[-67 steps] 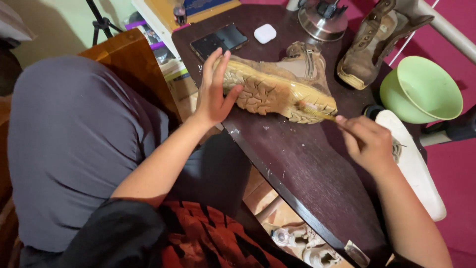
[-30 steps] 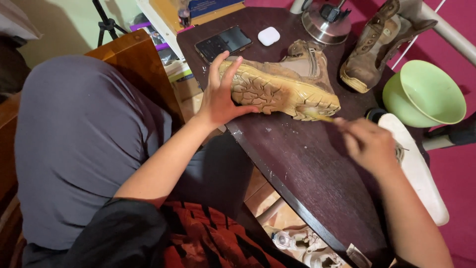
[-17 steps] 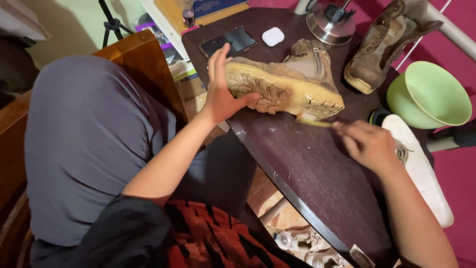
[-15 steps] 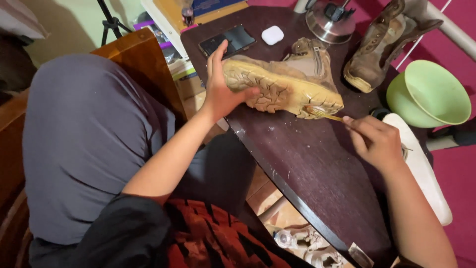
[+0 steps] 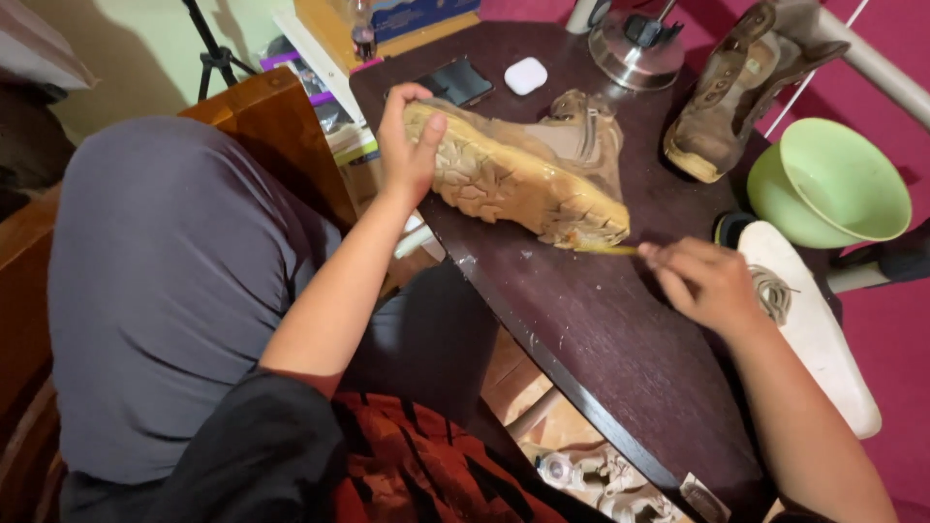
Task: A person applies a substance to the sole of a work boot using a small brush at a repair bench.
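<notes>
Since half a second ago the right hand (image 5: 705,283) has slid a little back from the boot's toe, while the left hand (image 5: 407,145) has kept its hold on the heel. Going left to right: the left hand is clamped around the heel of the tan boot (image 5: 518,174), which lies on its side on the dark table (image 5: 601,349), its muddy sole turned toward the person. At the toe, a thin stick (image 5: 605,249) touches the sole edge; the right hand's fingers are pinched together on it. Judging by this, the scraping is now at the toe end. Farther right stand a second boot (image 5: 727,97) and a green bowl (image 5: 833,184).
</notes>
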